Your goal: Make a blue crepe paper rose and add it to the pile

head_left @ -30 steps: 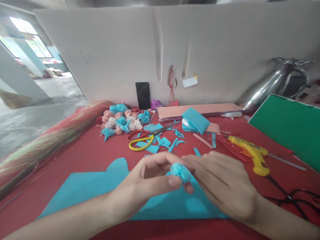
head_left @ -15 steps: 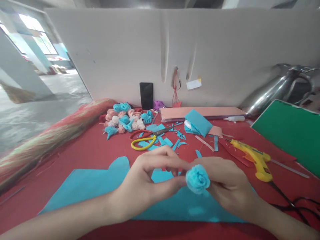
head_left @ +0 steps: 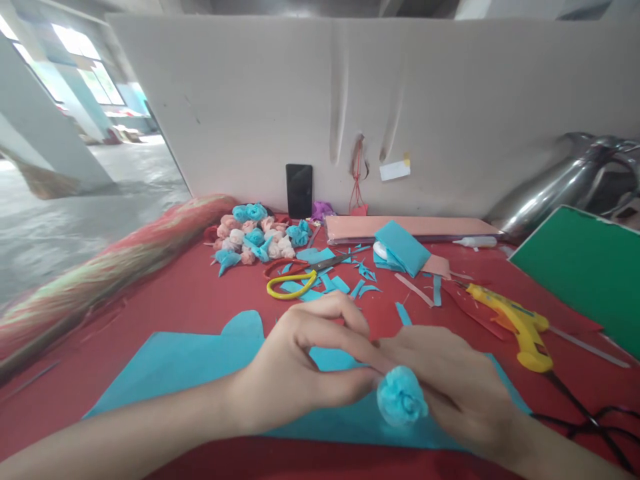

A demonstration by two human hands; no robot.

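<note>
Rolled blue crepe-paper rose (head_left: 401,396) over flat blue paper sheet (head_left: 185,363). Prob. light, soft, crushable; best held by base, not petals. My L hand (head_left: 295,370): thumb + index pinched at rose's edge. R hand (head_left: 463,390) curled alongside; grip hidden, can't tell.

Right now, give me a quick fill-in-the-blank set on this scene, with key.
1. The flower pile lies to the ____ of the blue flower at the hands.
2. The scissors have one red handle and one ____ handle.
3. The glue gun lies to the scissors' ____.
4. The big board at far right is ____.

Key: left; yellow; right; green
</note>
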